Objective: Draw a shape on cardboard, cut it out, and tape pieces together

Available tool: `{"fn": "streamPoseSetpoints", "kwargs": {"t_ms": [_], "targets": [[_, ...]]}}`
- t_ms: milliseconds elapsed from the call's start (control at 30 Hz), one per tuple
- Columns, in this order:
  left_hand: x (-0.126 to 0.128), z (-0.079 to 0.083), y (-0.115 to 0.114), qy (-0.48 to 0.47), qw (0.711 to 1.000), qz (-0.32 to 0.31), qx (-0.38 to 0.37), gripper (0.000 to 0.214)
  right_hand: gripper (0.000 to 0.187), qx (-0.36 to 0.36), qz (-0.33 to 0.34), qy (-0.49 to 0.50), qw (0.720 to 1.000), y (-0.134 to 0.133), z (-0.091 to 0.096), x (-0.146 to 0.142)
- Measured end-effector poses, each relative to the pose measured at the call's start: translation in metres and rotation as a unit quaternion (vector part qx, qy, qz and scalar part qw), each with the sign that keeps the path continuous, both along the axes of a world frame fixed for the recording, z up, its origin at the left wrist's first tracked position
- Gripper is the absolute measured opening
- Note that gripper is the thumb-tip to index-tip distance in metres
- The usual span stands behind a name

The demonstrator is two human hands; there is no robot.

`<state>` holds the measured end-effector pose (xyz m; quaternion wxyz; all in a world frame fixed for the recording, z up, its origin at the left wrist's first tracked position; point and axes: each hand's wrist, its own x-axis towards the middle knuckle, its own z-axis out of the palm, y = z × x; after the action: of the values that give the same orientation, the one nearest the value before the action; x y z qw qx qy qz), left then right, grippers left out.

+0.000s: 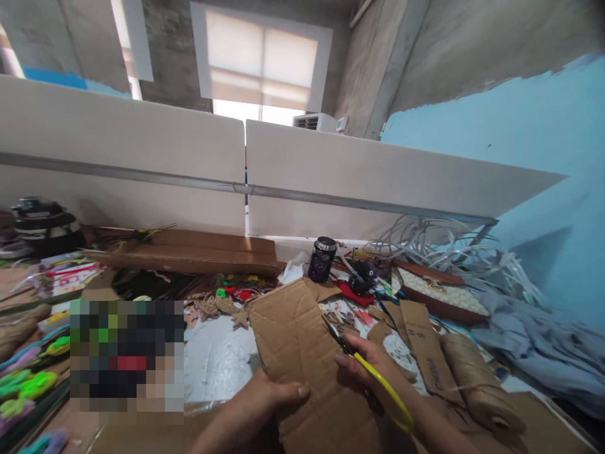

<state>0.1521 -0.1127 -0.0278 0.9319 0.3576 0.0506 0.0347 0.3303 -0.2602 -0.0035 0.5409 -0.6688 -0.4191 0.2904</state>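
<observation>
My left hand (265, 403) grips the left edge of a brown cardboard sheet (297, 343), thumb on top. My right hand (371, 366) is closed around yellow-handled scissors (373, 372), whose dark blades rest against the sheet's right edge. The cardboard lies flat on the cluttered desk and reaches from my hands toward a dark can (322, 258).
A twine spool (477, 384) and cardboard strips (425, 350) lie at the right, beside a patterned box (439, 293) and blue cloth (543, 343). Long cardboard pieces (189, 252) lie at the back against white desk dividers (331, 183). Colourful craft bits cover the left side.
</observation>
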Motion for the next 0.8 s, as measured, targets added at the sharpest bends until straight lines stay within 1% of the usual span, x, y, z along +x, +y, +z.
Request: {"fn": "streamPoseSetpoints", "kwargs": {"t_ms": [100,233,333,433,500,600,667,800], "targets": [[0.0,0.0,-0.001,0.003,1.0,-0.003,-0.012,0.067,0.048,0.006,-0.011,-0.003,1.0,0.0,-0.005,-0.001],[-0.001,-0.001,0.001,0.008,1.0,0.003,-0.01,0.067,0.05,0.006,-0.006,-0.016,1.0,0.0,-0.003,0.0],[-0.002,-0.002,0.001,0.015,1.0,0.0,-0.007,0.067,0.052,-0.017,-0.002,-0.044,0.999,-0.002,0.0,0.004],[-0.002,-0.002,0.001,0.026,1.0,-0.007,-0.003,0.065,0.057,-0.045,-0.002,-0.037,0.998,-0.002,0.003,0.007],[-0.003,-0.001,0.002,0.027,1.0,-0.01,0.006,0.065,0.059,-0.043,-0.002,-0.042,0.998,0.0,0.005,0.008],[-0.004,-0.001,0.003,0.021,1.0,-0.013,0.014,0.065,0.057,-0.025,-0.003,-0.062,0.998,0.004,0.005,0.009],[-0.005,0.0,0.004,0.019,1.0,-0.016,0.016,0.065,0.055,-0.02,-0.002,-0.053,0.998,0.005,0.002,0.008],[-0.004,0.002,0.003,0.019,1.0,-0.013,0.006,0.064,0.051,-0.007,-0.002,-0.004,1.0,0.005,-0.004,0.005]]}}
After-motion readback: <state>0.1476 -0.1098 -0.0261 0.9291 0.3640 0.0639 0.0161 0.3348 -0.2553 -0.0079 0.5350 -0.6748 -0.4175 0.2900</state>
